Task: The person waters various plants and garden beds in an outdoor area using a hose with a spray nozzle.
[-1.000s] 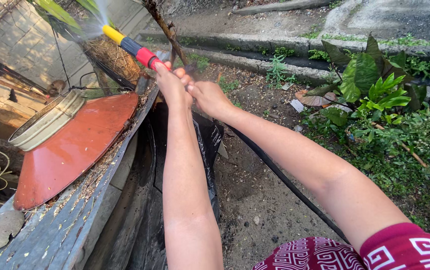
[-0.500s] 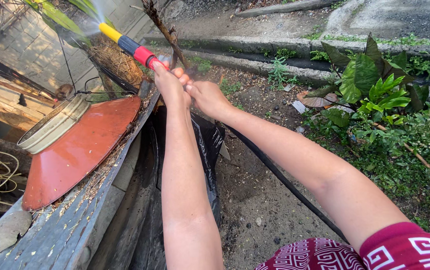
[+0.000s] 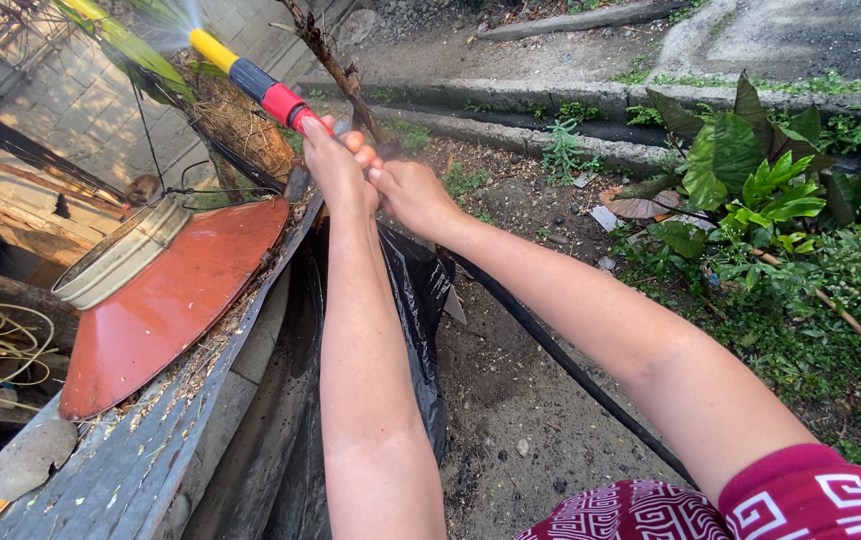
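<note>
Nozzle (image 3: 250,77) in both hands, spraying

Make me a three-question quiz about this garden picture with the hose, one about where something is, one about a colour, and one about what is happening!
1. Where does the metal ring sit?
A. on the rusty red sheet
B. among the green plants
C. on the dirt path

2. What colour is the tip of the hose nozzle?
A. white
B. yellow
C. purple

3. What is the nozzle doing?
A. lying on the ground
B. rolled up, dry
C. spraying water

Answers: 1 A, the ring rests on the sheet's upper end. 2 B, the tip is yellow, with blue and red behind it. 3 C, mist leaves the tip while the left hand and right hand grip the nozzle.
</note>
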